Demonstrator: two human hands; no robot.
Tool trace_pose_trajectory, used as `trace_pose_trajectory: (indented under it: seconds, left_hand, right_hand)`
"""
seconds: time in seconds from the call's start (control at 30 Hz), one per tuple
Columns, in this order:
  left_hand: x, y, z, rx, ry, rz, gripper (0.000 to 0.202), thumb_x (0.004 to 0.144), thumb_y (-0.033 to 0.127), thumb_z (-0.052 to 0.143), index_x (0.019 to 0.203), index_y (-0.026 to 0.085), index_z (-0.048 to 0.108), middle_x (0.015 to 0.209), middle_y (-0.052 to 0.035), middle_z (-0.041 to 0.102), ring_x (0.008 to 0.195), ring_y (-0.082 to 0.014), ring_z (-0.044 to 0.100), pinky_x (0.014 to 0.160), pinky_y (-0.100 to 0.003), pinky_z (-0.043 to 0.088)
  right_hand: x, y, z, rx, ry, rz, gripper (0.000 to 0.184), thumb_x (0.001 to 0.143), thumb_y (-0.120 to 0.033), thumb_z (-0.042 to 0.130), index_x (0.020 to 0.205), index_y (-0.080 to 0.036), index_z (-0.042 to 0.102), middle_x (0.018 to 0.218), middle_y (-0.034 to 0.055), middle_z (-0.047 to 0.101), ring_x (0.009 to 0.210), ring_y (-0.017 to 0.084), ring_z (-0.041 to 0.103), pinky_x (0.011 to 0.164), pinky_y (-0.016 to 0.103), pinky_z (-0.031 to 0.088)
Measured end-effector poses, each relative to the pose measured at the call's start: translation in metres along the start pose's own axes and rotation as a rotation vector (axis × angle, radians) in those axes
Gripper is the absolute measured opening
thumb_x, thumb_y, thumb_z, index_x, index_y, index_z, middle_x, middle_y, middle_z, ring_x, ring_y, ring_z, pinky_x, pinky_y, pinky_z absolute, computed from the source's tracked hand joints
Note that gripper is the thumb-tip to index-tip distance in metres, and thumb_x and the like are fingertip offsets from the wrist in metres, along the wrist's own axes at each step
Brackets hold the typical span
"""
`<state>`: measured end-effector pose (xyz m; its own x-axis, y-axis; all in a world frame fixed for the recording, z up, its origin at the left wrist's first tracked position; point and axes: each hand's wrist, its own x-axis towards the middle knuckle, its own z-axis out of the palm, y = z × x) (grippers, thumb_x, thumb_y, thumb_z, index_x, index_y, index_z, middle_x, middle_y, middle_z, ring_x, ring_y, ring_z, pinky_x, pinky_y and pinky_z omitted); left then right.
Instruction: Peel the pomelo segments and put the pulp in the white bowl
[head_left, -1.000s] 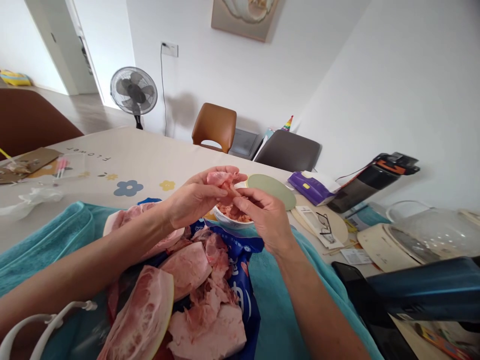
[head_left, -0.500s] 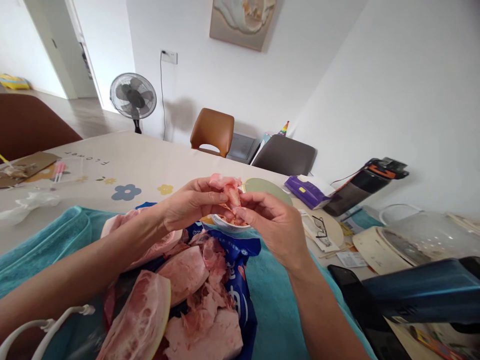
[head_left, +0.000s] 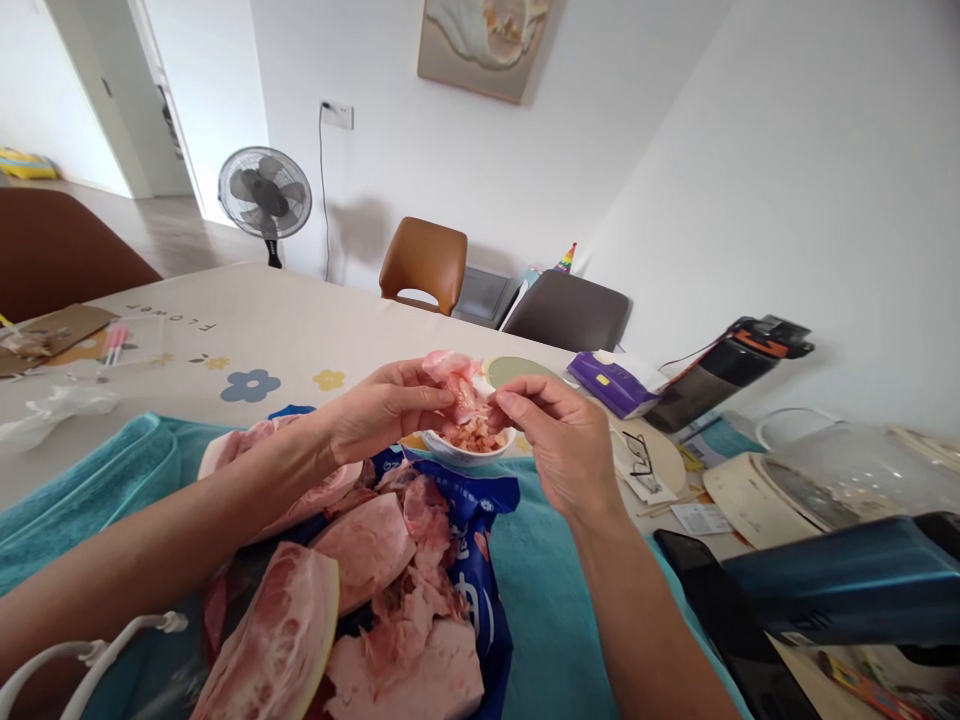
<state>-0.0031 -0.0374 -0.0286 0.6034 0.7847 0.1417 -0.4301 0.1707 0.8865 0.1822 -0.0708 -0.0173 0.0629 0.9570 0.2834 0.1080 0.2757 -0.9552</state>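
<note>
My left hand (head_left: 390,408) is closed on a pink pomelo segment (head_left: 459,385), whose membrane hangs partly loose from the flesh. The fingertips of my right hand (head_left: 559,430) pinch a whitish strip of that membrane (head_left: 487,385) at the segment's right side. Just below both hands stands a white bowl (head_left: 472,458) with loose pink pomelo flesh (head_left: 474,434) in it. Nearer to me, thick pomelo rind pieces (head_left: 274,630) and torn membrane scraps (head_left: 424,590) lie on a blue plastic bag (head_left: 480,560).
A teal towel (head_left: 555,590) covers the table's near side. To the right are a dark phone (head_left: 727,620), a blue bottle (head_left: 847,580), glasses (head_left: 640,455), a purple tissue pack (head_left: 611,383) and a tilted black bottle (head_left: 727,370). A white cable (head_left: 112,660) crosses the lower left.
My right hand has shifted slightly right, away from the segment, pulling at the membrane. More of the flesh and of the bowl's contents now shows between my hands.
</note>
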Motion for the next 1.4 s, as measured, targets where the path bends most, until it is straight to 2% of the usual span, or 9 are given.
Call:
trace_pose_trajectory:
  seconds: [0.13, 0.33, 0.5, 0.77, 0.87, 1.0, 1.17, 1.3, 1.4]
  left_hand:
    - [0.000, 0.000, -0.002, 0.032, 0.000, 0.054, 0.007, 0.080, 0.012, 0.063, 0.082, 0.013, 0.069, 0.083, -0.0054, 0.064, 0.080, -0.0142, 0.059, 0.079, -0.028, 0.047]
    - [-0.003, 0.001, 0.003, 0.053, 0.036, 0.061, 0.008, 0.078, 0.013, 0.064, 0.083, 0.014, 0.071, 0.088, -0.0067, 0.066, 0.086, -0.0187, 0.061, 0.085, -0.035, 0.047]
    - [-0.006, 0.000, 0.006, 0.107, 0.009, 0.055, 0.019, 0.081, 0.017, 0.065, 0.100, 0.017, 0.068, 0.087, -0.0053, 0.069, 0.085, -0.0189, 0.064, 0.084, -0.035, 0.047]
    - [-0.004, -0.004, 0.005, 0.154, 0.043, 0.099, 0.016, 0.080, 0.018, 0.068, 0.095, 0.017, 0.068, 0.085, -0.0031, 0.067, 0.081, -0.0159, 0.063, 0.079, -0.031, 0.047]
    - [-0.001, -0.006, 0.002, 0.188, 0.133, 0.148, 0.016, 0.079, 0.019, 0.069, 0.095, 0.016, 0.068, 0.086, -0.0031, 0.067, 0.081, -0.0150, 0.062, 0.078, -0.029, 0.047]
    - [0.001, -0.002, 0.000, 0.186, 0.182, 0.111, 0.021, 0.077, 0.021, 0.071, 0.097, 0.014, 0.069, 0.080, -0.0040, 0.067, 0.079, -0.0151, 0.062, 0.074, -0.028, 0.046]
    - [0.001, 0.000, 0.002, 0.165, 0.213, -0.011, 0.033, 0.075, 0.027, 0.074, 0.104, 0.014, 0.067, 0.084, -0.0057, 0.067, 0.080, -0.0167, 0.065, 0.062, -0.025, 0.044]
    - [0.000, -0.001, 0.002, 0.183, 0.238, -0.039, 0.027, 0.074, 0.027, 0.074, 0.096, 0.013, 0.067, 0.083, -0.0056, 0.066, 0.076, -0.0134, 0.062, 0.058, -0.022, 0.041]
    - [0.001, -0.001, 0.001, 0.199, 0.265, -0.051, 0.022, 0.073, 0.027, 0.075, 0.088, 0.012, 0.067, 0.083, -0.0047, 0.064, 0.071, -0.0111, 0.059, 0.056, -0.022, 0.038]
  right_hand:
    - [0.000, -0.001, -0.002, 0.003, -0.010, -0.014, 0.009, 0.075, -0.025, 0.069, 0.080, -0.019, 0.068, 0.067, -0.0009, 0.068, 0.065, 0.013, 0.062, 0.065, 0.028, 0.050]
    - [-0.006, -0.006, 0.003, -0.058, -0.211, 0.038, 0.017, 0.076, -0.025, 0.066, 0.091, -0.023, 0.074, 0.091, 0.0009, 0.073, 0.078, 0.015, 0.064, 0.071, 0.027, 0.051]
    - [-0.005, -0.003, 0.006, -0.046, -0.210, 0.041, 0.010, 0.073, -0.023, 0.067, 0.080, -0.022, 0.074, 0.081, -0.0009, 0.071, 0.070, 0.013, 0.062, 0.066, 0.027, 0.050]
    - [-0.006, -0.007, 0.007, -0.113, -0.215, 0.063, 0.007, 0.066, -0.017, 0.058, 0.060, -0.020, 0.060, 0.060, -0.0044, 0.058, 0.055, 0.009, 0.048, 0.055, 0.024, 0.040]
    - [-0.005, -0.004, 0.005, -0.104, -0.247, 0.066, 0.010, 0.065, -0.016, 0.054, 0.057, -0.019, 0.057, 0.055, -0.0041, 0.054, 0.054, 0.010, 0.047, 0.055, 0.025, 0.038]
    - [0.000, 0.004, 0.002, -0.105, -0.118, 0.061, 0.006, 0.067, -0.020, 0.057, 0.062, -0.019, 0.059, 0.056, -0.0030, 0.055, 0.057, 0.012, 0.049, 0.057, 0.026, 0.038]
    - [0.014, 0.024, -0.001, -0.281, 0.109, -0.067, 0.010, 0.072, -0.030, 0.063, 0.070, -0.020, 0.061, 0.066, -0.0027, 0.061, 0.059, 0.013, 0.053, 0.060, 0.028, 0.042]
    - [0.024, 0.040, -0.006, -0.477, -0.021, -0.044, 0.015, 0.074, -0.035, 0.065, 0.067, -0.021, 0.068, 0.084, 0.0025, 0.072, 0.079, 0.019, 0.062, 0.075, 0.033, 0.046]
    - [0.025, 0.044, -0.007, -0.447, -0.030, 0.000, 0.018, 0.077, -0.037, 0.064, 0.075, -0.021, 0.072, 0.085, 0.0036, 0.074, 0.082, 0.021, 0.065, 0.078, 0.035, 0.048]
